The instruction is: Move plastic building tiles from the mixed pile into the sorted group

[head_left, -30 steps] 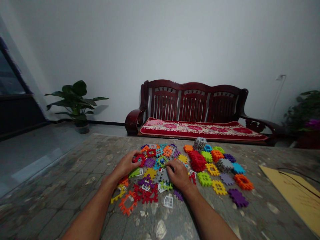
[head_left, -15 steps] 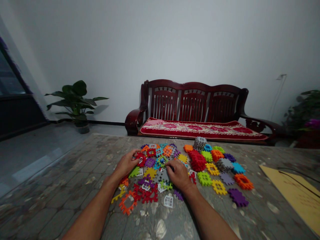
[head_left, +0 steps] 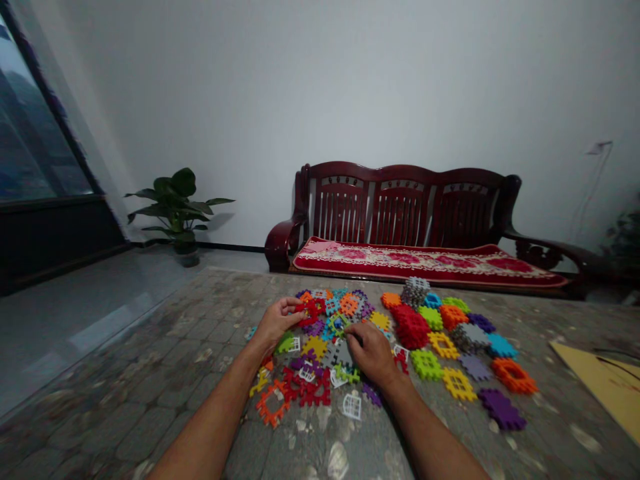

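Note:
My left hand (head_left: 281, 321) pinches a red notched piece (head_left: 309, 312) at the upper left of a loose spread of coloured plastic pieces. My right hand (head_left: 369, 347) rests with curled fingers at the right side of the spread, beside a grey piece (head_left: 341, 353); what its fingertips hold, if anything, is hidden. Near the hands lie a yellow piece (head_left: 315, 347), an orange frame (head_left: 273, 403) and a white window piece (head_left: 352, 406). Right of my right hand stand sorted stacks, among them a red stack (head_left: 411, 327) and a green one (head_left: 427, 365).
The pieces lie on a grey patterned table (head_left: 190, 373). A yellow sheet (head_left: 600, 387) with a dark cord lies at the right. Behind the table stand a dark red wooden bench (head_left: 400, 207) and a potted plant (head_left: 180, 207).
The camera view has turned left, so the scene sits further right. My left hand has the red piece between its fingers, slightly lifted. My right hand stays nearly where it was among the pieces.

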`<control>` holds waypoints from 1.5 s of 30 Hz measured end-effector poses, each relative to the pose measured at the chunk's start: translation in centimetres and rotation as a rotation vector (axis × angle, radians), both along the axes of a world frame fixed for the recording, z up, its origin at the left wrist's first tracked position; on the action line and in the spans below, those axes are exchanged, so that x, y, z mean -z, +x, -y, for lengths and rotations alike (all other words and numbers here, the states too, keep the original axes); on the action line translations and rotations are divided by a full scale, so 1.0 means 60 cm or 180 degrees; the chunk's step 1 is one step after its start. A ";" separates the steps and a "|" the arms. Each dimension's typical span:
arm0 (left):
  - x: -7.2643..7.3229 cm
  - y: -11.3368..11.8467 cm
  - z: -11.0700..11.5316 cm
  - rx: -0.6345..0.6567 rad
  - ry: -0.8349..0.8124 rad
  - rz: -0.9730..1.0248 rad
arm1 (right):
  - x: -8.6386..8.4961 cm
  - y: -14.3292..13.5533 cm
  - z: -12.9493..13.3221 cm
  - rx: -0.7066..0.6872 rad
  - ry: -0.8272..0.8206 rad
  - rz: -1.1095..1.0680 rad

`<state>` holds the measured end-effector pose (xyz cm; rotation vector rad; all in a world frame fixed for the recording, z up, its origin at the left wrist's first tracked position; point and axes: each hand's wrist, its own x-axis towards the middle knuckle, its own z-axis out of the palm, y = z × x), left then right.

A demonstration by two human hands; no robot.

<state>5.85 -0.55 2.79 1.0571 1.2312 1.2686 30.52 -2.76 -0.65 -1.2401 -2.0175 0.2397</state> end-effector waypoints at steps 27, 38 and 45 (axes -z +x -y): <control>0.004 0.003 -0.002 -0.0158 -0.0274 0.0587 | -0.024 -0.011 0.007 0.0066 0.0232 -0.0044; -0.016 0.056 0.028 0.0271 -0.0457 0.1029 | -0.036 -0.054 0.030 -0.0227 0.0583 -0.0286; -0.007 0.085 0.039 0.0682 -0.0456 0.1130 | -0.028 -0.066 0.027 -0.0175 0.0790 -0.0321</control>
